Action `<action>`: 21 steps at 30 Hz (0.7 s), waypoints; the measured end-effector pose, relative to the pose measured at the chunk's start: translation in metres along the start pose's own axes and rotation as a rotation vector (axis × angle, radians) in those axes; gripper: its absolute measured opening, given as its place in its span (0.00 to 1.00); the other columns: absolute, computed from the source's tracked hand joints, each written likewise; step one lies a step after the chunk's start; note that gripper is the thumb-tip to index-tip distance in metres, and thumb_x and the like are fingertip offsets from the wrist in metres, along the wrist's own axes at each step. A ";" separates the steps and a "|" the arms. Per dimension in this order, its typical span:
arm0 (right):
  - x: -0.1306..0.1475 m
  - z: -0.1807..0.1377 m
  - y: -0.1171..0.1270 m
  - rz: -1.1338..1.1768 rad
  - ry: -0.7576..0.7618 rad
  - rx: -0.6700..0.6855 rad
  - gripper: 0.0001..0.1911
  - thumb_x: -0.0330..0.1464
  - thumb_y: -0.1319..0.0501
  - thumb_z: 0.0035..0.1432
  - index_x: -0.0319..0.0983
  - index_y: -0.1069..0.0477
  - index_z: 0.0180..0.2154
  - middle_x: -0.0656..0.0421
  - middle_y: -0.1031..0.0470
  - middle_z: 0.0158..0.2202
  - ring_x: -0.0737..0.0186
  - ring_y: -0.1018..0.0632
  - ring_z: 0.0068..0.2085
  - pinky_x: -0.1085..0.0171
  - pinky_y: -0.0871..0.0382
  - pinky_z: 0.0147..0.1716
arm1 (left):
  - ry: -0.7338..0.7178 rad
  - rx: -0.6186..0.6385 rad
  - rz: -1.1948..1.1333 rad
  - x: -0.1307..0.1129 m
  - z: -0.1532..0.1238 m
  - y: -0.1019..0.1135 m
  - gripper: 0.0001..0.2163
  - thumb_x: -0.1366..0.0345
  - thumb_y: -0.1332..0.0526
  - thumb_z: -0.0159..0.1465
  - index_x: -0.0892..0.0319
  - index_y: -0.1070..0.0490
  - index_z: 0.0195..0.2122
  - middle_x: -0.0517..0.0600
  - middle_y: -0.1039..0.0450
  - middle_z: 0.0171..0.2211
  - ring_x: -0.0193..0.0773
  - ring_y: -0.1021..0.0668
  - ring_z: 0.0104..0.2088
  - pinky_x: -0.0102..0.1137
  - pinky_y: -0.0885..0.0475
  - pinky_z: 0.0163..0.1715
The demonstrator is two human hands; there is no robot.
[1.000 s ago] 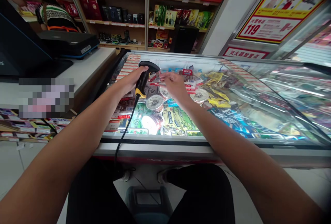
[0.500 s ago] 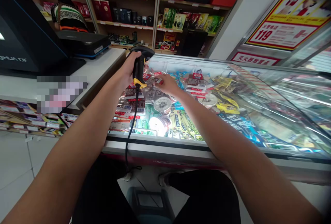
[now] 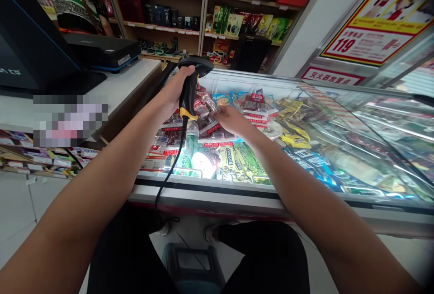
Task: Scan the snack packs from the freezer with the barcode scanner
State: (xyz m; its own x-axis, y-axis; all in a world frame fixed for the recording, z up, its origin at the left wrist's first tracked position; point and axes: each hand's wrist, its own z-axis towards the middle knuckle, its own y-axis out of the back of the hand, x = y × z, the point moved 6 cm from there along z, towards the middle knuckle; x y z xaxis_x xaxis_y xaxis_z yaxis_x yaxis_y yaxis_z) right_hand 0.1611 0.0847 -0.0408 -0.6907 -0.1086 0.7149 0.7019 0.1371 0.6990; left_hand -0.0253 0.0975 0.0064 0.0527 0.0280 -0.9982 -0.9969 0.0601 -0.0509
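My left hand is closed around the handle of a black and yellow barcode scanner, held upright above the freezer with its cord hanging down. Just to its right, my right hand pinches the clear plastic of a bagged frozen snack pack. The pack has dark contents and red-and-white labels, and partly hides behind the scanner. Fingertips of the left hand show near the same clear plastic; whether they touch it I cannot tell. A similar red-labelled pack lies right of my right hand.
The chest freezer holds yellow, green and blue packets and a white round tub. A sliding glass lid covers its right side. At left, a counter bears a monitor and scale. A person stands behind.
Both hands and the scanner have shifted slightly right. The bagged pack now covers a round tub lid that showed before. The person behind the counter has turned or moved left.
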 end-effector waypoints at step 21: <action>-0.036 0.007 0.077 0.393 -0.025 -0.436 0.04 0.30 0.40 0.67 0.42 0.33 0.38 0.60 0.29 0.29 0.58 0.22 0.27 0.58 0.26 0.26 | 0.032 0.106 0.058 0.005 -0.031 -0.043 0.22 0.45 0.43 0.64 0.58 0.26 0.48 0.55 0.22 0.32 0.50 0.16 0.42 0.38 0.21 0.37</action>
State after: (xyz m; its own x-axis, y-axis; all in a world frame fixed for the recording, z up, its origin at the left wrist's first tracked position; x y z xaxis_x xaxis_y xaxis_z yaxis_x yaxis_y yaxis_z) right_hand 0.2388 0.1059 -0.0122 -0.3641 -0.1079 0.9251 0.9094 -0.2555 0.3281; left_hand 0.0162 0.0642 0.0023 -0.0085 0.0031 -1.0000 -0.9863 0.1646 0.0089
